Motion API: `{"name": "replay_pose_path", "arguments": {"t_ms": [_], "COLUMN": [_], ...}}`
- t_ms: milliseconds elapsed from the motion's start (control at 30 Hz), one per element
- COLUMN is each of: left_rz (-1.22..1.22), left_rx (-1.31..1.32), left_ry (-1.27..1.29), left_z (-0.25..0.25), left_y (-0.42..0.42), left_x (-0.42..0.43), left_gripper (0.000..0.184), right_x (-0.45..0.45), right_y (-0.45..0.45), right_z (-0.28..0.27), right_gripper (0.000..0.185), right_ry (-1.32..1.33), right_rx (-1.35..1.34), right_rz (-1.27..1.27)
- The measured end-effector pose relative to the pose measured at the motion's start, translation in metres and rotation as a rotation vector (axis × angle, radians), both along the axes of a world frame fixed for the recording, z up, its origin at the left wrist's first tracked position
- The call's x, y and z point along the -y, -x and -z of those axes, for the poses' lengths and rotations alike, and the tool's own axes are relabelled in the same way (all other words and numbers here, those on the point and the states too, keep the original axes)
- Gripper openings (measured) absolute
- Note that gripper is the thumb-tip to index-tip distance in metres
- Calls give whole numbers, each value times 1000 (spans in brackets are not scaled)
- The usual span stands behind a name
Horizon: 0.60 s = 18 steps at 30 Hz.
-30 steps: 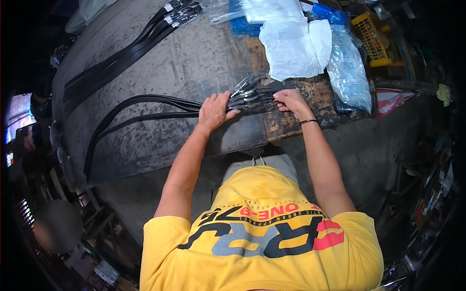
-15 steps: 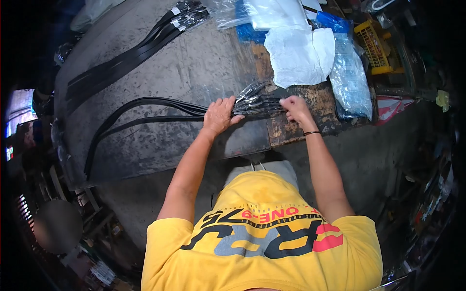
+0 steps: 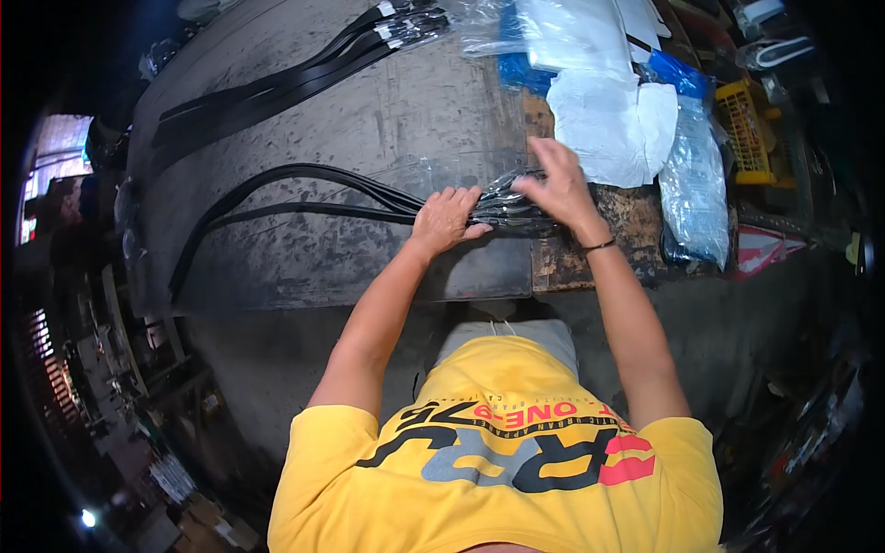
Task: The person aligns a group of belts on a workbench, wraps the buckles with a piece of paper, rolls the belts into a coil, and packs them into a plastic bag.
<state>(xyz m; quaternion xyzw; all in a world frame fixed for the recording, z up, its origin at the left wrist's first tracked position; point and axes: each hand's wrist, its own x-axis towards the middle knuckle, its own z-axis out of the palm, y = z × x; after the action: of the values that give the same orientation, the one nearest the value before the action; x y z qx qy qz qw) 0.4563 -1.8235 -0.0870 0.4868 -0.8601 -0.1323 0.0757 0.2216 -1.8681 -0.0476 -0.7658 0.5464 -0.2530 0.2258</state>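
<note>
Cluttered, dim workshop all round, and across the middle of it spreads a dark, scuffed worktop [image 3: 313, 258], bare wood showing through towards its right end. Here's the black strap bundle [image 3: 369, 188], lying along the front half, and what a line it takes! Long axis roughly side to side, more or less with the near edge; on the left the strips bow out and sweep round, tails running down to the near left corner. At the other end the metal fittings [image 3: 512, 203] fan out, pointing to the right edge.

Left hand [image 3: 444, 219] is planted palm down across the straps, just short of those fittings, thumb out towards them; whether the fingers close underneath, you can't tell. Right hand [image 3: 564, 189] is over at the fitting end, fingers spread and thumb apart, gripping nothing that shows; contact beneath it is hidden. So the hands are apart, the fittings between them: straps run off to the left of the left hand, and the right hand is nearer the fittings' tips.

Up towards the far edge, a second strap bundle [image 3: 309, 85] slants, its tagged end up and right. Near the right edge, a white sheet [image 3: 604, 129] sits beside a clear plastic packet [image 3: 693, 189].
</note>
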Motion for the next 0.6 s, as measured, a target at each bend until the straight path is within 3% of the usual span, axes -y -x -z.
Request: {"name": "replay_pose_path", "arguments": {"t_ms": [67,100,233,300,367,433,500,533,600], "left_rz": [-4,-9,-34,-51,-83,-106,-125,-138,-157], "left_rx": [-7,1,-35,-66,-172,-202,-236,-258,-285], "left_ry": [36,37,-17,-50,-85,-51,-17,-20,-21], "left_z": [3,2,5,4,1,0,0,0,1], "left_y": [0,-1,1,-1,-2,-1,-1,-1,-2], "left_x": [0,0,-1,-2,0,-1,-1,-1,-1], "left_gripper": [66,66,66,68,77,82,87,88,90], "right_x": [-11,-16,0,7,17,27,35,36,39], "right_y": [-18,-20,4,16,16,10,10,7,3], "right_z": [-4,-5,23,26,24,30,32,33,32], "right_gripper": [84,82,58,48,48,42,30,18,15], "right_ry": [119,76,-16,39,37,98,-134,-52,-113], "right_rx": [-147,-125,133,74,0,12,-101,-16,-19], "right_rz": [-235,-263,38,-6,-261,-292,-369,-347,-334]}}
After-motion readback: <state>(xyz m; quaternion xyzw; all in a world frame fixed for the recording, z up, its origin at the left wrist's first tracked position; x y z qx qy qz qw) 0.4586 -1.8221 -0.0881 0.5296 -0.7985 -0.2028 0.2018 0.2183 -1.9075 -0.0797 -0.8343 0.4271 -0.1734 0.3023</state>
